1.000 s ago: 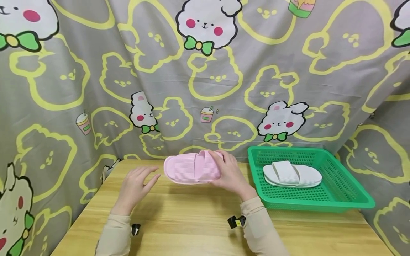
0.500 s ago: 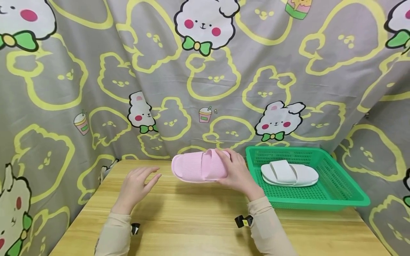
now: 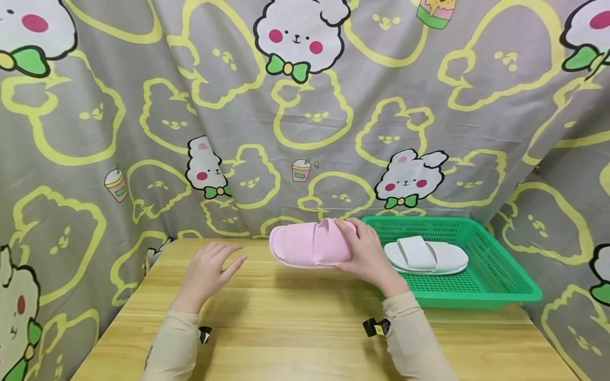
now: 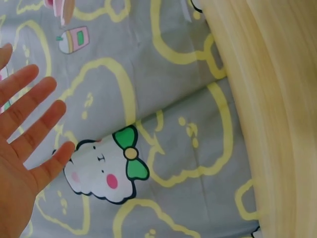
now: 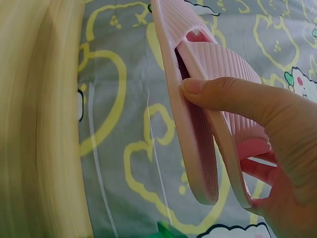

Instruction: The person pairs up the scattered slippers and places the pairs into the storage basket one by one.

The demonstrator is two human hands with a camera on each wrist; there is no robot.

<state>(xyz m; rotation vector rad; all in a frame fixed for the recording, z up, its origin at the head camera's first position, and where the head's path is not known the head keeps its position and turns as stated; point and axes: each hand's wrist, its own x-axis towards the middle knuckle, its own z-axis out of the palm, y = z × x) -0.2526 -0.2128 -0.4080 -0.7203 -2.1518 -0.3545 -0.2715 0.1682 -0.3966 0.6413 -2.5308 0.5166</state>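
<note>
My right hand [image 3: 370, 256] grips a pair of pink slippers [image 3: 297, 246] by one end, above the back of the table. In the right wrist view the thumb [image 5: 218, 93] presses on the edge of the slippers [image 5: 179, 119], which are tucked one into the other with ribbed straps. Several fingers are partly hidden behind them. To the left, my left hand [image 3: 207, 272] hovers over the table with nothing in it; the left wrist view shows its fingers [image 4: 37, 121] spread. White slippers [image 3: 450, 256] lie inside a green basket [image 3: 476, 301] at the right.
A wooden table [image 3: 267, 328] runs under both arms. Behind it hangs a grey curtain [image 3: 267, 127] with cartoon animals, close to the table's back edge. The basket's left side is right beside my right hand.
My right hand has carried the pink slippers rightward, nearer to the basket. The left hand has stayed almost in place. The head view has turned slightly to the right.
</note>
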